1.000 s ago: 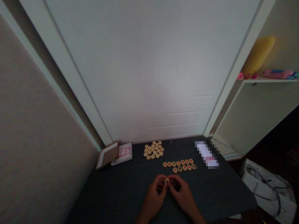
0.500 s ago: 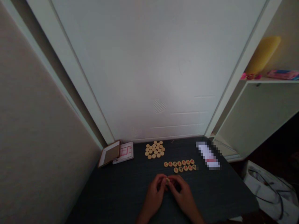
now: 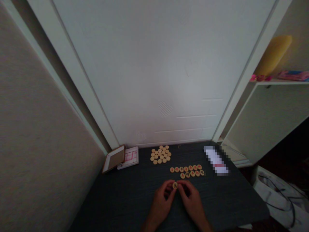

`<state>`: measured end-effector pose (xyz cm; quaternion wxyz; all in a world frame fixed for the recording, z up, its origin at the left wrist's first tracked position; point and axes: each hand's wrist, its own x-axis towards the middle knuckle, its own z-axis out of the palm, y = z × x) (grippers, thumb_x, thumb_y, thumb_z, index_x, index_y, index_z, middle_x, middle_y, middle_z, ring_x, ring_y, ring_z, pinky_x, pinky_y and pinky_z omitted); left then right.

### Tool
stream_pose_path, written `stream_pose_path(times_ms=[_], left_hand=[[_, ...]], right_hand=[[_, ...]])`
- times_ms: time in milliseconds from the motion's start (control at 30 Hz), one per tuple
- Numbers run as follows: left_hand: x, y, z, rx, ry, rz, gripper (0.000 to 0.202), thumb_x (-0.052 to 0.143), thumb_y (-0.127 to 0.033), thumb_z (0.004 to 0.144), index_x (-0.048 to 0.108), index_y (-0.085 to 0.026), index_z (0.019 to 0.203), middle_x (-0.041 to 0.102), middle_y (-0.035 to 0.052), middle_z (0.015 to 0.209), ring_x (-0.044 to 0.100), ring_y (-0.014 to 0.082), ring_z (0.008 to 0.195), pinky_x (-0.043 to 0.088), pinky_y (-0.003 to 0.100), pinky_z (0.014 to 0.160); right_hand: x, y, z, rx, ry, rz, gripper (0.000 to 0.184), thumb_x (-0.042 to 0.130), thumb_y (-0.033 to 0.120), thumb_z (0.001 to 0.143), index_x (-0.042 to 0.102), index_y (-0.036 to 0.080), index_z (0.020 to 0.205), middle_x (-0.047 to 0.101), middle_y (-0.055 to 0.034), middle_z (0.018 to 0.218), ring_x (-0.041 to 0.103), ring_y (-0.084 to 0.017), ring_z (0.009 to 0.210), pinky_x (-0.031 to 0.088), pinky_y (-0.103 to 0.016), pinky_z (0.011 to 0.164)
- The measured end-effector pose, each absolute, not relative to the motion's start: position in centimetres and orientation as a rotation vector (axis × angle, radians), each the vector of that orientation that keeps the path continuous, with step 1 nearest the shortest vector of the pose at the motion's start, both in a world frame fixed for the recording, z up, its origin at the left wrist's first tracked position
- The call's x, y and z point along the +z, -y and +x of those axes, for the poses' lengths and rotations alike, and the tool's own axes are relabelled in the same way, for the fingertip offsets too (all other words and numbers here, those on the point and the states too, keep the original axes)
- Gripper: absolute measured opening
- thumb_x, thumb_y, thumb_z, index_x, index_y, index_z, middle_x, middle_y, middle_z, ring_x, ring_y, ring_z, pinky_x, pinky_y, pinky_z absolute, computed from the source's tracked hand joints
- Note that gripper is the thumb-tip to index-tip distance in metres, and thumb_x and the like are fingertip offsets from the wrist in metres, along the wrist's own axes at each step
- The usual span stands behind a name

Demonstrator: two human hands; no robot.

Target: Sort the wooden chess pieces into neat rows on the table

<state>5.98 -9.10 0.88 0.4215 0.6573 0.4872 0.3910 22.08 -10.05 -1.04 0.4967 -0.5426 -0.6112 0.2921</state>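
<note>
Over the dark table (image 3: pixel 120 199), my left hand (image 3: pixel 161 201) and my right hand (image 3: pixel 191 201) meet at the fingertips. Between them they pinch one round wooden game piece (image 3: pixel 175 185), its marked face turned up toward me. Just beyond my fingers lie two short rows of several face-up pieces (image 3: pixel 188 171) with red and dark marks. Farther back sits a cluster of several blank-side-up pieces (image 3: pixel 160 154).
A folded board (image 3: pixel 113 159) and a white booklet with red print (image 3: pixel 129 158) lean at the back left corner. A blurred white item (image 3: pixel 216 160) lies at the back right. A white door rises behind the table; a shelf unit and white bag (image 3: pixel 280 199) are at right.
The piece has turned in my fingertips, so its marked face now shows more plainly. Both hands stay together at the same spot.
</note>
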Motion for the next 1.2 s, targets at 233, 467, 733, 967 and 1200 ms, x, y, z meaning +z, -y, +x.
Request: stream_pose_path(times_ms=[233, 467, 733, 967, 1200], left_hand=[[2.5, 7.6, 6.2, 0.828, -1.318, 2.152, 0.022, 0.056, -0.030, 0.097, 0.065, -0.029, 0.117, 0.073, 0.0029, 0.112, 0.066, 0.0241, 0.105, 0.049, 0.043, 0.099], [1.7, 5.9, 6.8, 0.700, -1.425, 2.426, 0.021, 0.055, -0.028, 0.098, 0.065, -0.029, 0.117, 0.069, 0.0045, 0.112, 0.063, 0.0263, 0.108, 0.047, 0.048, 0.097], [1.1, 5.6, 6.8, 0.788, -1.356, 2.388, 0.021, 0.056, -0.024, 0.097, 0.066, -0.028, 0.116, 0.069, 0.0050, 0.111, 0.065, 0.0250, 0.105, 0.053, 0.042, 0.093], [0.7, 4.8, 7.3, 0.897, -1.259, 2.273, 0.019, 0.054, -0.023, 0.098, 0.071, -0.027, 0.107, 0.071, 0.0047, 0.104, 0.068, 0.0236, 0.101, 0.057, 0.039, 0.093], [0.3, 4.6, 7.5, 0.905, -1.315, 2.230, 0.021, 0.053, -0.024, 0.098, 0.071, -0.027, 0.109, 0.070, 0.0052, 0.105, 0.068, 0.0236, 0.101, 0.057, 0.039, 0.092]], right_hand=[[-2.0, 9.6, 25.4, 0.287, 1.746, -1.434, 0.028, 0.050, 0.023, 0.098, 0.065, 0.025, 0.121, 0.070, -0.0084, 0.108, 0.068, -0.024, 0.100, 0.055, -0.040, 0.093], [-2.7, 9.4, 26.1, 0.128, 1.908, -1.456, 0.041, 0.050, 0.018, 0.097, 0.055, 0.028, 0.136, 0.067, -0.0085, 0.107, 0.066, -0.025, 0.100, 0.058, -0.041, 0.088], [-2.8, 9.3, 25.9, 0.118, 1.917, -1.442, 0.044, 0.051, 0.016, 0.096, 0.053, 0.029, 0.138, 0.066, -0.0081, 0.105, 0.066, -0.024, 0.097, 0.058, -0.039, 0.085], [-2.7, 9.3, 25.9, 0.154, 1.905, -1.471, 0.042, 0.051, 0.016, 0.095, 0.058, 0.030, 0.134, 0.067, -0.0079, 0.101, 0.066, -0.025, 0.094, 0.057, -0.041, 0.084], [-2.7, 9.4, 26.0, 0.159, 1.908, -1.475, 0.043, 0.050, 0.016, 0.096, 0.056, 0.030, 0.136, 0.066, -0.0086, 0.104, 0.065, -0.025, 0.096, 0.056, -0.042, 0.085]])
